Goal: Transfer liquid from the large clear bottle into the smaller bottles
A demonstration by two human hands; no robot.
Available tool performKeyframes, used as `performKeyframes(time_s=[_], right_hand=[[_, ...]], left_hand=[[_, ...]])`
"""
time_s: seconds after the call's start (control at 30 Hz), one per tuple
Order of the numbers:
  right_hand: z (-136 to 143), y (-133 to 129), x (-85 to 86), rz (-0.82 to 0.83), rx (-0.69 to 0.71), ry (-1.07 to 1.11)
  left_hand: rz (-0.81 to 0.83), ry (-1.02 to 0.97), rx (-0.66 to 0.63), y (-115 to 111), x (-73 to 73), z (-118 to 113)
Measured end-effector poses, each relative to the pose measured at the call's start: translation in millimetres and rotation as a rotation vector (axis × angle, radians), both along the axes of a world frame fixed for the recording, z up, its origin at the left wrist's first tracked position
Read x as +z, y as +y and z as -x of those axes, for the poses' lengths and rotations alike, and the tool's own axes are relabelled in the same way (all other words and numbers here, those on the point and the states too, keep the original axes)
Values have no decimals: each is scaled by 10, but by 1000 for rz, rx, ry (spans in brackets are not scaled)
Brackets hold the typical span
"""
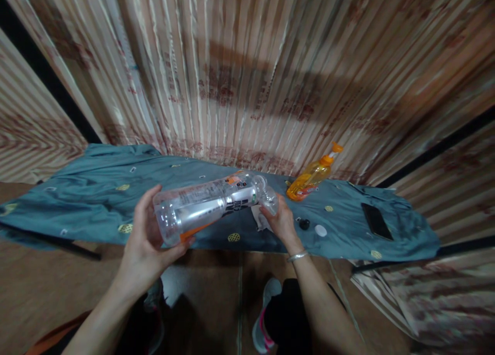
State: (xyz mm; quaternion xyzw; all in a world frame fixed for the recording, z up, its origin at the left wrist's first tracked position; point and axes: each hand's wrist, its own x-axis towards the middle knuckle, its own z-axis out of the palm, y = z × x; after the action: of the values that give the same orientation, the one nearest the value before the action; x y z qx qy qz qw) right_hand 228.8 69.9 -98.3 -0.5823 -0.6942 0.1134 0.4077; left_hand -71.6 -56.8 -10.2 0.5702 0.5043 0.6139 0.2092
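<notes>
A large clear plastic bottle (204, 205) with a silver and orange label lies tilted in the air above the cloth, its base at the left. My left hand (149, 241) is wrapped round the base end. At the bottle's right end, my right hand (281, 218) has its fingers closed round a small clear plastic piece (266, 192), which meets the bottle's neck. Its exact shape is hard to make out. Behind my right hand, a whitish crumpled piece (260, 219) rests on the cloth, partly hidden.
A pump bottle (309, 180) of orange liquid stands at the back right of the teal cloth (96, 190). Right of my right hand lie a small black cap (304, 224) and a white disc (320, 231). Farther right is a black phone (376, 221). A striped curtain (247, 87) hangs behind.
</notes>
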Motion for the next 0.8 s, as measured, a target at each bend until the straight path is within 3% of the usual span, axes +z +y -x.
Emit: performKeyframes(time_s=[0.27, 0.8], right_hand=[[-9, 0, -3, -5, 22, 0], [-4, 13, -52, -43, 37, 14]], left_hand=[[-25, -28, -40, 9, -11, 9], [-18, -26, 39, 17, -47, 48]])
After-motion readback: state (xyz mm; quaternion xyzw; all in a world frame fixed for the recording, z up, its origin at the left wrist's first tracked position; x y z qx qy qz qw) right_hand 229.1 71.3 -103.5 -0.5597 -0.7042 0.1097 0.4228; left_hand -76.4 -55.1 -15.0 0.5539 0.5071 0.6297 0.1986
